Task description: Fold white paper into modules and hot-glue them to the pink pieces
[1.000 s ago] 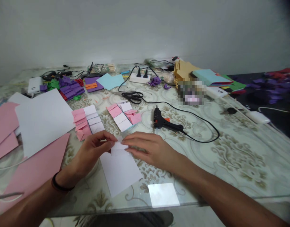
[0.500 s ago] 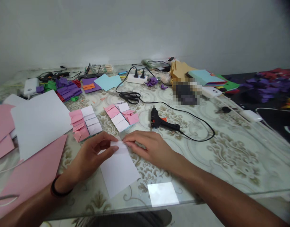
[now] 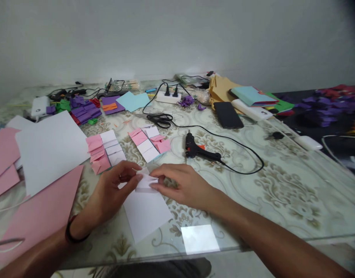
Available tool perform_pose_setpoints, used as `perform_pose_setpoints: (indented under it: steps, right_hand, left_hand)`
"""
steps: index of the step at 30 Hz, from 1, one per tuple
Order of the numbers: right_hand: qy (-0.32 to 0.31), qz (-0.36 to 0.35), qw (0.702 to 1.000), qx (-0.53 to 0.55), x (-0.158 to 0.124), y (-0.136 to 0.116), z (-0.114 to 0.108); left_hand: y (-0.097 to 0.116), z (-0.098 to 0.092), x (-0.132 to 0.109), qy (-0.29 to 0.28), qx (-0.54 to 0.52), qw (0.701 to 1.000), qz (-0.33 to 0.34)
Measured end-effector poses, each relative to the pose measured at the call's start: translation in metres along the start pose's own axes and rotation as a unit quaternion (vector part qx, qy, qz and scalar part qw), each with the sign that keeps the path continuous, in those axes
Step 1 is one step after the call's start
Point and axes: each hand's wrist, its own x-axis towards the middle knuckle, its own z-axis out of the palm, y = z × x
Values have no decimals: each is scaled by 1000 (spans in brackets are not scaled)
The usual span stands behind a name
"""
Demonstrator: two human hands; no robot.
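A white sheet of paper (image 3: 147,214) lies before me, its far end folded up and pleated between my hands. My left hand (image 3: 115,189) pinches the left side of that fold between thumb and fingers. On the fold's right side, the thumb and fingers of my right hand (image 3: 181,184) are closed on the paper's edge. Just beyond my hands lie two pink and white folded-paper squares, a left one (image 3: 105,150) and a right one (image 3: 149,143). A black glue gun (image 3: 200,148) rests on its side to the right of them.
Black-handled scissors (image 3: 160,119), a white power strip (image 3: 168,97) and a dark phone (image 3: 228,114) lie farther back. Large white paper (image 3: 51,150) and pink paper (image 3: 46,212) cover the left side. The glue gun's cord loops over the right side of the patterned table (image 3: 287,189).
The far end of the white paper has been lifted and bent into a raised fold. My right hand's fingers have closed on its right edge; my left hand stays nearly in place.
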Motion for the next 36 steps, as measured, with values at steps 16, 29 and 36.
perform_pose_setpoints:
  steps: [16, 29, 36]
  right_hand:
    - [52, 129, 989, 54, 4, -8, -6]
    - [49, 138, 984, -96, 9, 16, -46]
    - [-68, 352, 890, -283, -5, 70, -97]
  left_hand:
    - [4, -6, -7, -122, 9, 987, 106]
    - [-1, -4, -3, -73, -39, 996, 23]
    - [-2, -8, 2, -20, -21, 999, 14]
